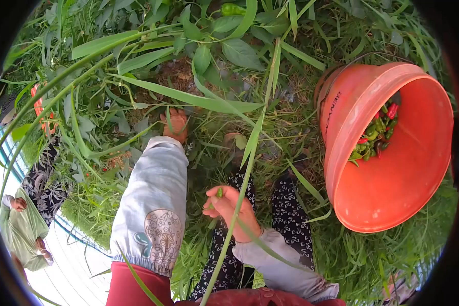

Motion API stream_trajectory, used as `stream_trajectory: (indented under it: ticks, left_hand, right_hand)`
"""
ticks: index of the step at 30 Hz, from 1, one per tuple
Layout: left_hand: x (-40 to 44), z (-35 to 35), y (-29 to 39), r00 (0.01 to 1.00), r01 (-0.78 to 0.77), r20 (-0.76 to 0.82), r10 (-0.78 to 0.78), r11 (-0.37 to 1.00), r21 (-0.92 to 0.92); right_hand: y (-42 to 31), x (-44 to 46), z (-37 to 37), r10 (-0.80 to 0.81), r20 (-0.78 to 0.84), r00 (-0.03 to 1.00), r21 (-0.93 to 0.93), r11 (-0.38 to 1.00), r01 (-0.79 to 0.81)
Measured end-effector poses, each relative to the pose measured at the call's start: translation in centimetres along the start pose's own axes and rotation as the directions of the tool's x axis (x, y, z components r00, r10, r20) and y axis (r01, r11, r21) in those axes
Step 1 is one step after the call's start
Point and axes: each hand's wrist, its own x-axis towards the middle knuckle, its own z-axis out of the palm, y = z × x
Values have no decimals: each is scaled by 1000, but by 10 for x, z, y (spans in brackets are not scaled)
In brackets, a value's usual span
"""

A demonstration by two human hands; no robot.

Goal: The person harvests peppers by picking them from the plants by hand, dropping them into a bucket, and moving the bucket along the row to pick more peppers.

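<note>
My right hand (232, 206) is closed in front of my legs, with a small green pepper (220, 192) showing between its fingers. My left hand (175, 125) reaches forward among the leaves of a plant; its fingers are partly hidden, and I cannot make out what they touch. A green pepper (232, 9) hangs among leaves at the top. To the right, an orange bucket (387, 178) lies tilted with its mouth towards me. Inside it are several green and red peppers (376, 133).
Long grass blades (188, 97) cross the view in front of my arms. At the far left another person (23, 229) in light green and patterned clothing is near an orange object (47, 122). Dense grass surrounds my patterned trouser legs (290, 209).
</note>
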Motion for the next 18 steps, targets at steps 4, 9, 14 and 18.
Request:
stream_trajectory:
  ticks: [4,9,14,18]
  left_hand:
    - [17,1,21,1000,11,22,-9,999,-51]
    - [18,1,34,997,27,68,-19,992,-120]
    - [69,8,47,990,28,140,-4,985,-171]
    - [52,8,42,983,45,181,-11,983,-180]
  right_hand:
    - [11,-3,-7,67,24,997,-14,998,-67]
    - [13,-3,-12,95,24,995,56,994,-96]
    - [6,3,-6,146,-21,989,38,989,-145]
    - [1,5,-5,235,-52,971,27,972,-233]
